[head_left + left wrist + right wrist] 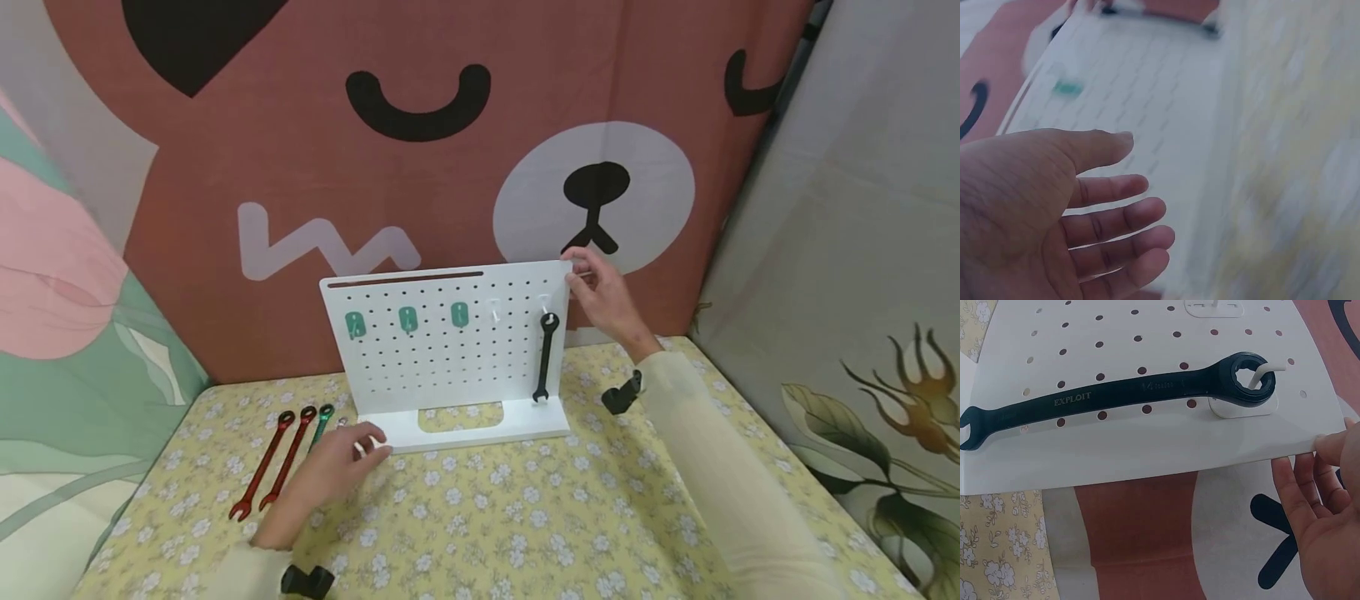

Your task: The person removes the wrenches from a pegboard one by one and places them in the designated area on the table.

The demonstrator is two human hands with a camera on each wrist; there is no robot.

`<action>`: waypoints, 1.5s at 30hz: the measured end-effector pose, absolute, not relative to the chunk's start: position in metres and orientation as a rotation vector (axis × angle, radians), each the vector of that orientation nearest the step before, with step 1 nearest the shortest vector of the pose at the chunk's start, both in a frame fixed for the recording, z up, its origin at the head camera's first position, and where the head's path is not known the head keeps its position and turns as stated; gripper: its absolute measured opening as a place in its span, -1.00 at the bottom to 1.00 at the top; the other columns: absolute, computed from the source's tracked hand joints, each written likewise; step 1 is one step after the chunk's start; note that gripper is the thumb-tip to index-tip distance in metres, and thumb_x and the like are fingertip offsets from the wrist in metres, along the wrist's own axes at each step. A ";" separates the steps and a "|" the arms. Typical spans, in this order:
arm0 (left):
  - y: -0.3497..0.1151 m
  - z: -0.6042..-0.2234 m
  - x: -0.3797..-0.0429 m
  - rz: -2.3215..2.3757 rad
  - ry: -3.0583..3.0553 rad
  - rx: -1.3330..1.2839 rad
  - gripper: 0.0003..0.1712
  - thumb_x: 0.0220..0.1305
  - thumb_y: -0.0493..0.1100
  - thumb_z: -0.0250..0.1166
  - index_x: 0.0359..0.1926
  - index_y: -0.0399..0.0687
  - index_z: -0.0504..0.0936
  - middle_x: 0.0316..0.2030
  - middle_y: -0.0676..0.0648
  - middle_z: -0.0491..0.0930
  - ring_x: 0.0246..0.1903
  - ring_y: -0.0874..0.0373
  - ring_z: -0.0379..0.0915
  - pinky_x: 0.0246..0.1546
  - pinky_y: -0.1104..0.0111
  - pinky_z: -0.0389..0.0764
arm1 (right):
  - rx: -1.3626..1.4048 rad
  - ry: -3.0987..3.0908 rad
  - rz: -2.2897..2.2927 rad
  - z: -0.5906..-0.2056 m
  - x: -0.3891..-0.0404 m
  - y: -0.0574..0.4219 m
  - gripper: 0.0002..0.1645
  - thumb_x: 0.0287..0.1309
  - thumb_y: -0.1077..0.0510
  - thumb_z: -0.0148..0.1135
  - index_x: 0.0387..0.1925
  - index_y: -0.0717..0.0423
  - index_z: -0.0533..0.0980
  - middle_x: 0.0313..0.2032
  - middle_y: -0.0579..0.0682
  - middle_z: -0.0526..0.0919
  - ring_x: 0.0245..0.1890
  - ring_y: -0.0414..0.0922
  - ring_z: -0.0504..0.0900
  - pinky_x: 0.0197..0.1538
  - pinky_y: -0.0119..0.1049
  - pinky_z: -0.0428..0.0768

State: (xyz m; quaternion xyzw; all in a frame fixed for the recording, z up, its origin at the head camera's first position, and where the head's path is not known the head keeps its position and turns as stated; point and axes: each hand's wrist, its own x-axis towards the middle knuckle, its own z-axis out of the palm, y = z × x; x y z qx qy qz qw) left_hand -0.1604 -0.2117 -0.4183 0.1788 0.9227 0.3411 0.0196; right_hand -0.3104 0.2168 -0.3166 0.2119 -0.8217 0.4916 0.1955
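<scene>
A white pegboard (450, 354) stands on its flat base on the table. My right hand (611, 307) pinches its upper right corner, the thumb in front and the fingers behind the edge in the right wrist view. From a white hook near that edge hangs a black combination wrench (1129, 392) by its ring end, marked EXPLOIT. Beside the base's left front corner is my left hand (337, 468), its fingers loosely bent and holding nothing in the left wrist view. Whether it touches the base I cannot tell.
Left of the board lie two red wrenches (258, 473) and a green wrench (322, 423), partly behind my left hand. Three green hooks (407, 319) and another white hook (492, 312) sit on the board. A flowered cloth (480, 517) covers the table; a printed curtain (300, 167) hangs behind.
</scene>
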 end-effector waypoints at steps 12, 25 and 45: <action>-0.113 -0.437 -0.186 1.140 2.753 0.832 -0.81 0.48 -0.10 0.31 -0.02 -0.08 0.69 -0.33 0.15 0.60 -0.33 0.22 0.55 -0.34 0.33 0.60 | 0.620 -2.296 1.386 -0.317 -0.311 0.219 -0.69 0.55 0.26 0.07 0.23 0.14 0.46 -0.11 0.23 0.60 -0.17 0.08 0.63 0.04 0.19 0.63; -0.024 -0.432 -0.223 1.410 2.804 0.771 -0.80 0.45 -0.27 0.30 0.04 -0.15 0.69 -0.15 -0.04 0.68 -0.13 0.12 0.61 -0.16 0.31 0.66 | 0.614 -2.281 1.406 -0.318 -0.310 0.219 -0.69 0.54 0.28 0.09 0.22 0.14 0.47 -0.10 0.24 0.60 -0.19 0.13 0.62 0.01 0.21 0.63; 0.030 -0.452 -0.252 1.684 2.751 0.652 -0.55 0.45 -0.33 0.26 0.32 -0.13 0.52 0.08 -0.09 0.62 0.09 0.04 0.57 -0.02 0.34 0.64 | 0.616 -2.276 1.357 -0.317 -0.309 0.217 -0.70 0.54 0.28 0.07 0.21 0.14 0.47 -0.14 0.20 0.63 -0.25 0.13 0.58 -0.10 -0.08 0.64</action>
